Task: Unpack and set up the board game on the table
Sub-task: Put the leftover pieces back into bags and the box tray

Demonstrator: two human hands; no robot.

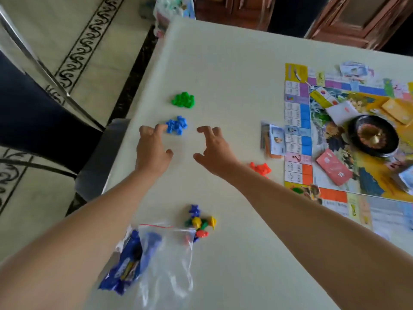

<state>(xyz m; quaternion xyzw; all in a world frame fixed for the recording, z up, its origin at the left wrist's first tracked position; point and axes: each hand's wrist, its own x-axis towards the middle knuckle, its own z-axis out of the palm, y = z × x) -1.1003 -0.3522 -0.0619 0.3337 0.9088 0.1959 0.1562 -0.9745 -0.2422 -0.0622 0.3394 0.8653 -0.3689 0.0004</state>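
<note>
The game board (297, 130) lies unfolded at the right of the white table (223, 63), with a black roulette wheel (373, 138), a red card deck (334, 170) and yellow cards (397, 108) on it. A pile of green pieces (183, 100) and a pile of blue pieces (176, 125) sit on the table's left side. Orange pieces (260, 169) lie near the board. My left hand (152, 151) hovers with fingers spread, fingertips touching the blue pile. My right hand (214, 151) hovers open beside it, holding nothing.
A clear zip bag (169, 260) and a blue wrapper (127, 267) lie near the front left edge, with mixed coloured pieces (200, 223) beside them. A stack of small cards (273, 142) rests by the board's left edge. A dark chair (44, 121) stands left of the table.
</note>
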